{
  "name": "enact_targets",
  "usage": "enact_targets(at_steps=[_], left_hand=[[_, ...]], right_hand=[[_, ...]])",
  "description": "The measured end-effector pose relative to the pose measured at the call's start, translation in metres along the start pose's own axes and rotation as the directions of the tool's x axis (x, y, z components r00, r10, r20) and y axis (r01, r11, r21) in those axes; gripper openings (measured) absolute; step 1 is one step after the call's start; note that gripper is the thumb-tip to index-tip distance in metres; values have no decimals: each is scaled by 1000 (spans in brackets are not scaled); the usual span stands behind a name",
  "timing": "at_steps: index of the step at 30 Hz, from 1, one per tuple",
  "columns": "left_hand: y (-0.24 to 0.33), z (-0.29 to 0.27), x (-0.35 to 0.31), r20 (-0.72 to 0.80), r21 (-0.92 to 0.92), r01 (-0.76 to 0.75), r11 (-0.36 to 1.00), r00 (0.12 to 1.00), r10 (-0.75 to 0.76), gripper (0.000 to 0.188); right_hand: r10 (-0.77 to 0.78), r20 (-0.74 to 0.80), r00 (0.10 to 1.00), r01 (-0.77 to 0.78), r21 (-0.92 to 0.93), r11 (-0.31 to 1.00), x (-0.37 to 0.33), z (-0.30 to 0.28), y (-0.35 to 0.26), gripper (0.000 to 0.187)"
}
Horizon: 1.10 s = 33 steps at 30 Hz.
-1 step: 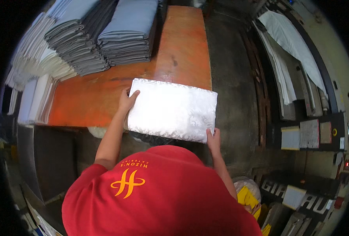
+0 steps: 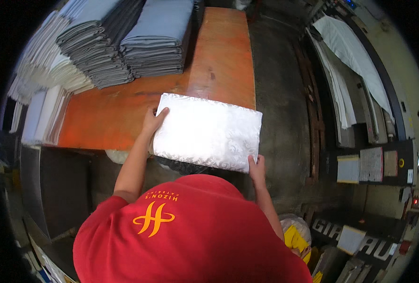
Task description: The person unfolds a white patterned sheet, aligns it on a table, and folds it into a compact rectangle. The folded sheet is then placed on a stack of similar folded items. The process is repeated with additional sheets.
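Note:
A folded white cloth (image 2: 204,132) with a shiny leafy scroll pattern is held flat in front of me, over the near edge of the orange table (image 2: 221,56). My left hand (image 2: 153,121) grips its left edge, thumb on top and fingers mostly hidden beneath. At the lower right corner, my right hand (image 2: 256,169) pinches the cloth with the thumb on top. The underside of the cloth is out of sight.
Tall stacks of folded grey-blue cloths (image 2: 155,42) and white cloths (image 2: 49,113) stand on the table's left side. A dark cabinet (image 2: 61,193) is below left. White fabric (image 2: 353,61) drapes over a rack at right, and a yellow item (image 2: 296,238) lies by my right elbow.

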State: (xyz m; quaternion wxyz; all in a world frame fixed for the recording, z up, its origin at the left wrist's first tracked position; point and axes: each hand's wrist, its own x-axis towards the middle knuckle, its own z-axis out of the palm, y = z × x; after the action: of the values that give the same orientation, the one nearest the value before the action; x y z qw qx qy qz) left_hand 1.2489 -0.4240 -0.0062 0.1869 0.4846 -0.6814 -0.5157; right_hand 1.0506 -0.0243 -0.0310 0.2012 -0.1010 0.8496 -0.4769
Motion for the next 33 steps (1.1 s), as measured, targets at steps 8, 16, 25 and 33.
enact_targets(at_steps=[8, 16, 25, 33], left_hand=[[22, -18, -45, 352, -154, 334, 930, 898, -264, 59], [29, -12, -72, 273, -578, 324, 749, 942, -197, 52], [46, -54, -105, -94, -582, 29, 813, 990, -103, 55], [-15, -67, -108, 196, -646, 458, 611, 873, -447, 53]], right_hand=[[14, 205, 979, 112, -587, 802, 46, -23, -40, 69], [86, 434, 897, -191, 204, 960, 60, -10, -66, 61], [108, 562, 820, -253, 186, 950, 79, 5, -105, 54], [59, 542, 839, -93, 36, 995, 100, 52, -93, 66]])
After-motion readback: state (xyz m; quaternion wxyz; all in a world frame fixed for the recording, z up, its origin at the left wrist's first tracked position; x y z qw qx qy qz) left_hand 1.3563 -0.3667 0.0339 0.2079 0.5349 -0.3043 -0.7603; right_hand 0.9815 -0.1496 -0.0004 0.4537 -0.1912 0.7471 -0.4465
